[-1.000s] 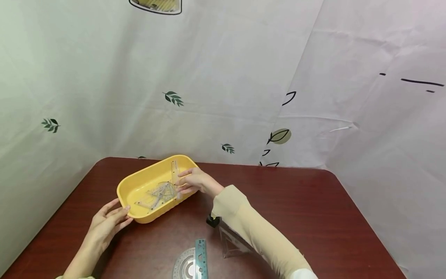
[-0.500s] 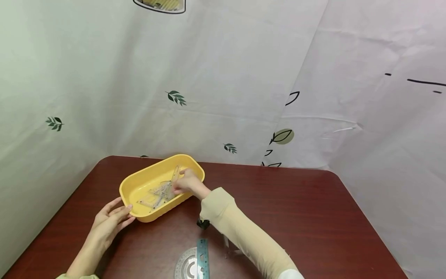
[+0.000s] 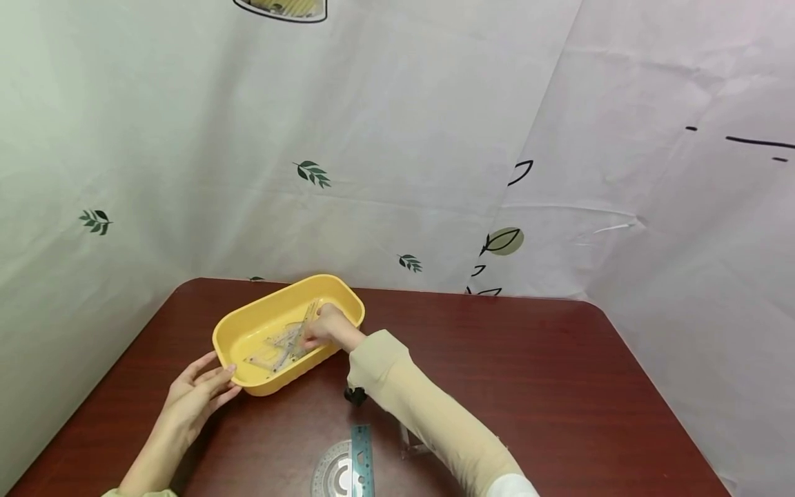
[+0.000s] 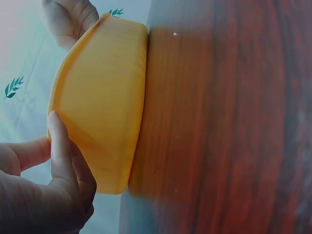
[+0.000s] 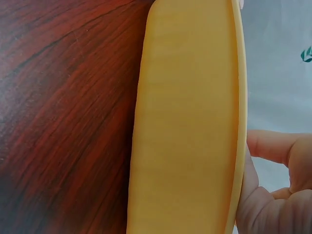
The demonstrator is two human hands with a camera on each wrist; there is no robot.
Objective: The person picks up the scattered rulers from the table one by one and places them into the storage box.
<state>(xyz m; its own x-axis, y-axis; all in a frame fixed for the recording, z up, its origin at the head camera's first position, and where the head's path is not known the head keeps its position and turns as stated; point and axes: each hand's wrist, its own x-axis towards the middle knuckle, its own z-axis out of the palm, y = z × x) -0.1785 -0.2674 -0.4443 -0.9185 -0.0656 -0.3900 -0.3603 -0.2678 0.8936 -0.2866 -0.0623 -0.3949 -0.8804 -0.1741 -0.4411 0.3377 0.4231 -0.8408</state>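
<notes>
A yellow plastic tray (image 3: 245, 324) stands on the table, with several clear rulers and set squares (image 3: 282, 345) heaped inside. My left hand (image 3: 189, 404) holds its near left corner, thumb at the rim and fingers against the outer wall. In the left wrist view, that hand (image 4: 48, 190) grips the tray's edge (image 4: 97, 97). My right hand (image 3: 329, 326) reaches over the right side, fingers curled at a clear ruler (image 3: 310, 312) low in the tray. From the right wrist, the tray wall (image 5: 190, 117) hides the fingertips of this hand (image 5: 278, 195).
Before the tray, a teal ruler (image 3: 362, 459) overlaps a clear protractor (image 3: 332, 469). A clear set square (image 3: 410, 445) lies partly under the right sleeve. A small black object (image 3: 355, 395) shows below the right cuff. A patterned cloth (image 3: 373, 138) hangs behind the table.
My right hand has moved down and slightly left into the tray, its fingers curling in, and the clear ruler has sunk lower. The left hand keeps its hold on the corner.
</notes>
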